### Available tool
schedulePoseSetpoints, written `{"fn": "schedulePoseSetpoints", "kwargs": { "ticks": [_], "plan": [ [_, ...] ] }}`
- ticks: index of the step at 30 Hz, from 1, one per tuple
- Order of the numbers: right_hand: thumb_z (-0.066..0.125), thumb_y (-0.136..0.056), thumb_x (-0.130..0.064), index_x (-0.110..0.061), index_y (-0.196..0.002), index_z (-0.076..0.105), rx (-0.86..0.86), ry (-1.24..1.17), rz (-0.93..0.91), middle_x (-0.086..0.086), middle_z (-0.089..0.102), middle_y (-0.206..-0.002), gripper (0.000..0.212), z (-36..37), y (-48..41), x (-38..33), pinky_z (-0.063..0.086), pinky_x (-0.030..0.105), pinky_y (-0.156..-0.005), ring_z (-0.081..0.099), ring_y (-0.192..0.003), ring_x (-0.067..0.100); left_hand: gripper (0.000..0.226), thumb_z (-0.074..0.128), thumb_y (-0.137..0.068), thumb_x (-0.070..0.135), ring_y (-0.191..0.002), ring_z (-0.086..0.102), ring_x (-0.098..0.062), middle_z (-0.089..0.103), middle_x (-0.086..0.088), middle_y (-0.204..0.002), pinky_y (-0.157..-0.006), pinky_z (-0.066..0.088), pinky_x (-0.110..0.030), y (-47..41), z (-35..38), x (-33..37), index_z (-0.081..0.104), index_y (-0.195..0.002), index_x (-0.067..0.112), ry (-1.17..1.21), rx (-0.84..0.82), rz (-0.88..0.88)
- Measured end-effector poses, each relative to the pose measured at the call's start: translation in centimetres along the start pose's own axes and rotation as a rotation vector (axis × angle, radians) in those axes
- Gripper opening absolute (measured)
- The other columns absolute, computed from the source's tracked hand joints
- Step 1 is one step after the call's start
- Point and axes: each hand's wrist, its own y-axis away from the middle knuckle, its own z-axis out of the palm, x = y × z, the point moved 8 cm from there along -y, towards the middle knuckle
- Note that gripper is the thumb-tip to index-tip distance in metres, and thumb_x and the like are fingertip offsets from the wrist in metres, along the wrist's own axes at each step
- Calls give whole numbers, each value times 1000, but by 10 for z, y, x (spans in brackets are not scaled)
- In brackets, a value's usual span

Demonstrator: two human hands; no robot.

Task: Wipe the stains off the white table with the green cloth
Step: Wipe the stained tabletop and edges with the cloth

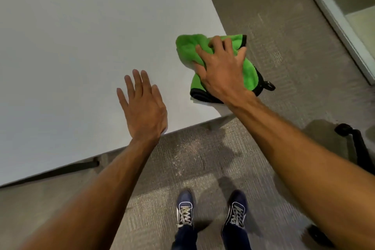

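Bare forearms; navy sneakers (184,208), dk trousers (185,237)

grey carpet (263,16), blue sneakers (185,207) (laced), chair base (353,140)

The green cloth (187,46) was seen bunched and folded at the table's near right corner, at about two o'clock from the frame's centre. It was bright green and plush, edged with black trim, and a small black loop hung from its lower right end. Part of it was spread past the table's right edge. The white table (71,36) was laid out plain and smooth, filling the frame from nine to twelve o'clock
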Motion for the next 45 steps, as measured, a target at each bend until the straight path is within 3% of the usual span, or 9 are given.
{"fn": "schedulePoseSetpoints", "kwargs": {
  "ticks": [3, 9, 14, 22, 25, 30, 35, 41, 45],
  "plan": [
    [38, -99, -49, -28, -133, 60, 50, -63, 37, 6, 51, -133, 46, -1, 2, 2, 29, 48, -94, 45, -124, 27, 67, 6, -107, 47, -161, 5, -29, 10, -11, -173, -129, 5, -57, -2, 1, 6, 13, -164, 12, 1, -14, 35],
    [45, -98, -42, -29, -128, 63, 122, -6, 182, 3, 53, -132, 37, -2, 28, 11, 29, 46, -90, 47, -122, 25, 61, 9, -108, 41, -161, 6, -26, 10, -12, -172, -129, 8, -53, -2, 5, 49, 14, -164, 17, 1, -85, 601],
    [43, -100, -45, -30, -125, 65, 212, -84, 550, 1, 54, -128, 36, -13, 66, 28, 31, 46, -91, 48, -120, 24, 59, 10, -109, 39, -161, 7, -26, 12, -11, -172, -130, 9, -52, 7, 6, 64, 18, -164, 19, 17, -168, 835],
    [57, -100, -38, -16, -108, 73, 812, -750, 1206, 5, 54, -116, 28, -1, 204, 19, 41, 51, -99, 48, -115, 23, 65, 5, -107, 49, -160, -13, -28, -12, -10, -172, -128, -2, -56, 6, 17, 68, -8, -164, 19, -66, -252, 934],
    [58, -101, -33, -9, -103, 72, 899, -946, 1346, 5, 51, -110, 28, 45, 243, -20, 45, 55, -96, 51, -112, 30, 66, 3, -103, 54, -159, -15, -28, -15, -5, -173, -126, -6, -61, -1, 22, 75, -9, -163, 29, -120, -258, 1062],
    [56, -100, -40, -6, -109, 71, 944, -1182, 1381, 6, 53, -116, 38, 99, 249, -116, 48, 49, -98, 57, -111, 30, 84, -16, -84, 80, -160, -16, -24, -15, -1, -173, -122, -9, -67, -11, 26, 98, -1, -158, 44, -86, -398, 1236],
    [41, -102, -60, -28, -121, 63, 979, -1244, 1382, -6, 50, -128, 44, 98, 214, -176, 47, 45, -102, 53, -122, 20, 63, 2, -103, 55, -159, -19, -19, -16, 5, -172, -124, -10, -63, -11, 20, 95, -7, -163, 36, -145, -288, 1275],
    [38, -104, -57, -35, -139, 48, 955, -1201, 1416, -6, 42, -144, 42, 92, 196, -195, 41, 41, -112, 43, -135, 13, 66, 9, -103, 49, -157, -24, -21, -22, 2, -171, -123, -18, -59, -16, 23, 102, -8, -164, 31, -184, -441, 1331],
    [30, -103, -64, -47, -156, 21, 855, -1122, 1330, -11, 29, -154, 57, 86, 189, -204, 40, 38, -113, 35, -139, 10, 64, 9, -104, 47, -158, -21, -21, -19, 2, -172, -125, -13, -59, -13, 21, 100, -6, -164, 29, -183, -370, 1340]
  ]
}}
